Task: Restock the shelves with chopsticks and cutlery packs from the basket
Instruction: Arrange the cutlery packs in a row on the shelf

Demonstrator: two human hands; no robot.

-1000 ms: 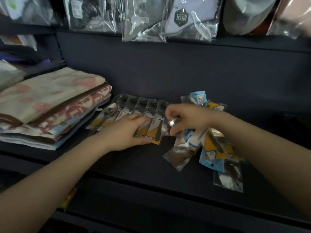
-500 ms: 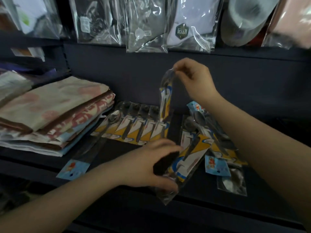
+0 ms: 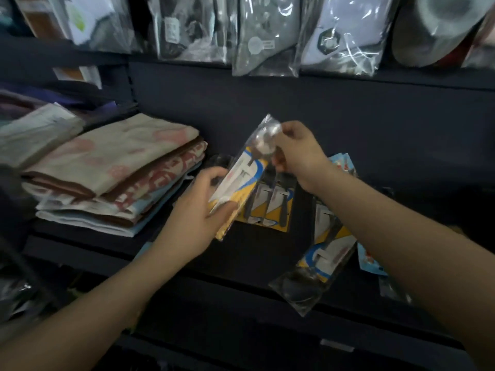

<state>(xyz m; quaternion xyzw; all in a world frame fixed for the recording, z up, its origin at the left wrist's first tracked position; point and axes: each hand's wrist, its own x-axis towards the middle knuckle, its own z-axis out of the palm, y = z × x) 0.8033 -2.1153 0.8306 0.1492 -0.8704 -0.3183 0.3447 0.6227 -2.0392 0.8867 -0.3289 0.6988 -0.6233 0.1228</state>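
A clear cutlery pack [image 3: 247, 170] with a spoon and a yellow, white and blue card is held tilted above the dark shelf [image 3: 257, 253]. My right hand [image 3: 297, 153] pinches its upper end by the spoon bowl. My left hand [image 3: 198, 210] grips its lower end, thumb on the front. Behind it a row of similar packs [image 3: 273, 207] lies flat on the shelf, partly hidden by the held pack. A loose heap of packs [image 3: 326, 250] lies to the right under my right forearm, one hanging over the shelf's front edge. No basket is in view.
A stack of folded towels [image 3: 112, 175] fills the shelf's left side. Bagged goods [image 3: 267, 36] hang from the shelf above. More folded cloth [image 3: 34, 132] sits at the far left. A lower shelf edge [image 3: 334, 344] runs below.
My right hand lifted a pack off the shelf and has now lowered it and tilted it leftward. My left hand left the shelf and took hold of its lower end.
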